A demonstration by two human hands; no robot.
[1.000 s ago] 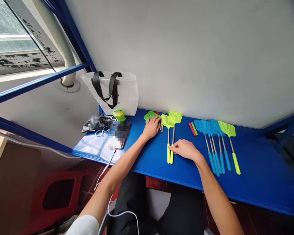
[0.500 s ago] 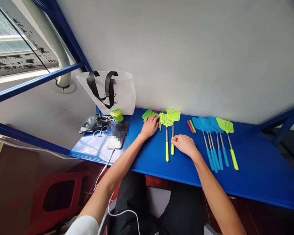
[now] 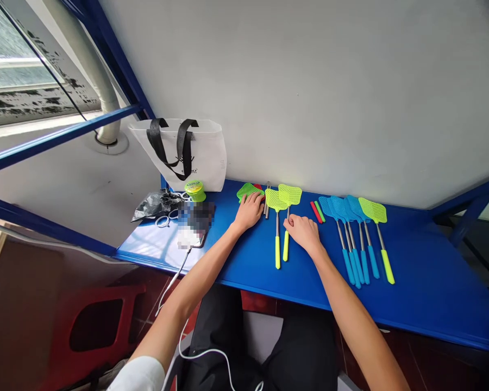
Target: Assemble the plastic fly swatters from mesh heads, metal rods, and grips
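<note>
Fingers stretched out, my left hand [image 3: 249, 212] lies over the near edge of a green fly swatter head [image 3: 248, 191] and a bit of red plastic [image 3: 259, 188]. Just right of it are bare metal rods [image 3: 267, 201]. My right hand [image 3: 304, 231] is closed, thumb and fingers at the metal shaft of a yellow-green fly swatter [image 3: 290, 194]; their exact grip is partly hidden. A second yellow-green fly swatter [image 3: 277, 225] lies untouched between my hands, its handle toward me.
Several blue fly swatters [image 3: 352, 239] and a yellow-green one [image 3: 380, 233] lie in a row at right. Red and green handles [image 3: 317, 212] lie before them. At left stand a white bag [image 3: 207, 152] and a green tub [image 3: 195, 190], near scissors [image 3: 163, 221] and a cabled phone [image 3: 198, 239].
My right hand has shifted slightly up the shaft, away from the handle. That fly swatter's head moved a little away and its handle end slid slightly left. My left hand stays put.
</note>
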